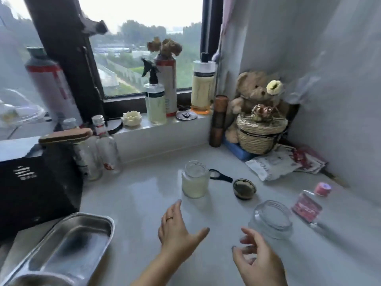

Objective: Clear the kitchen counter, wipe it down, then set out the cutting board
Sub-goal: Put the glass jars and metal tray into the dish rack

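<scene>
Soft grey daylight enters through the window. The counter shows pale glare. Edges bend and blur.

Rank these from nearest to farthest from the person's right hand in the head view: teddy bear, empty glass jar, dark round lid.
1. Empty glass jar, just beyond the right hand.
2. Dark round lid, mid-counter.
3. Teddy bear, back corner.

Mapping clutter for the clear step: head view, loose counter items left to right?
metal tray → jar of pale liquid → dark round lid → empty glass jar → pink-capped bottle
</scene>
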{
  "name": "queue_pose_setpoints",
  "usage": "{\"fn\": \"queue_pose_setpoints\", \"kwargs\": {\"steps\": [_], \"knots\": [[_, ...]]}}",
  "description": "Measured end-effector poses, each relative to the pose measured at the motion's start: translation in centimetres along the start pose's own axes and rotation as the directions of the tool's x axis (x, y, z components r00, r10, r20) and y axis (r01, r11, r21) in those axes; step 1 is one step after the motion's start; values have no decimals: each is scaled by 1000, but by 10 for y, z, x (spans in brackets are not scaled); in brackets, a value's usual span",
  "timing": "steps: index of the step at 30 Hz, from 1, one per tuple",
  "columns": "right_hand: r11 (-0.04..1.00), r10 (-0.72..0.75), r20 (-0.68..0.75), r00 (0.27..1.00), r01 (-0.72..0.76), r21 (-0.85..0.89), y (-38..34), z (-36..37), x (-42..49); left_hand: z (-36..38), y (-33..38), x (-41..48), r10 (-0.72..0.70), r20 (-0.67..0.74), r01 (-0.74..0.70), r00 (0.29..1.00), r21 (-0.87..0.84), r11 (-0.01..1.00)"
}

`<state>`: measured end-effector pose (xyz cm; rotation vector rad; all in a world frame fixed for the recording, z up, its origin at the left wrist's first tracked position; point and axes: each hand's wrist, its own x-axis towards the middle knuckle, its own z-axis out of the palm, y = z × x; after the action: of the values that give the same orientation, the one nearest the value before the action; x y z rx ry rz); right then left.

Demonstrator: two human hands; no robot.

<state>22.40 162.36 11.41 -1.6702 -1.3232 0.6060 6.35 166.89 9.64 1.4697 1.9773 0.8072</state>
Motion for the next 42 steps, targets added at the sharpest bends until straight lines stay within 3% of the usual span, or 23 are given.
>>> {"fn": "queue_pose_setpoints", "kwargs": {"steps": [4, 10, 13, 17, 20, 22, 27, 31, 33, 35, 38, 40, 42], "knots": [[969, 8, -234, 972, -66, -239, 37, -46, 27, 37, 22, 41, -24, -114, 22, 993, -20, 1000], [956, -34, -21, 999, 26, -292, 72, -48, 52, 51, 25, 92, -196, -270, 174, 943, -103, 979], [951, -43, -42, 998, 28, -308, 82, -35, 59, 59, 21, 105, -232, -293, 206, 927, -116, 972], [979, 4, -38, 999, -11, -204, 79, -31, 64, 60, 17, 113, -211, -336, 166, 918, -158, 973], [991, 104, 18, 994, -102, -86, 74, -28, 61, 53, 11, 102, -120, -368, 29, 922, -243, 970], [994, 104, 60, 993, -103, -19, 67, -23, 55, 40, 6, 84, -54, -385, -71, 921, -302, 951], [994, 45, 264, 963, -70, 86, 22, 3, 26, -30, -13, 16, -17, -431, -156, 902, -363, 919], [978, -55, 528, 848, -60, 198, -41, 30, -4, -115, -47, -46, -1, -522, -226, 853, -372, 900], [963, -137, 614, 777, -41, 268, -77, 52, -26, -161, -74, -75, -46, -593, -194, 804, -334, 922], [946, -221, 667, 712, -9, 323, -110, 79, -53, -203, -106, -101, -85, -698, -86, 711, -206, 975], [930, -316, 742, 591, 38, 366, -151, 129, -101, -255, -161, -141, -186, -807, 60, 560, -185, 981], [929, -324, 790, 521, 16, 370, -171, 163, -134, -283, -197, -169, -245, -847, 172, 472, -184, 968], [938, -312, 836, 450, 8, 346, -191, 194, -163, -307, -229, -195, -268, -863, 287, 427, -152, 946]]}}
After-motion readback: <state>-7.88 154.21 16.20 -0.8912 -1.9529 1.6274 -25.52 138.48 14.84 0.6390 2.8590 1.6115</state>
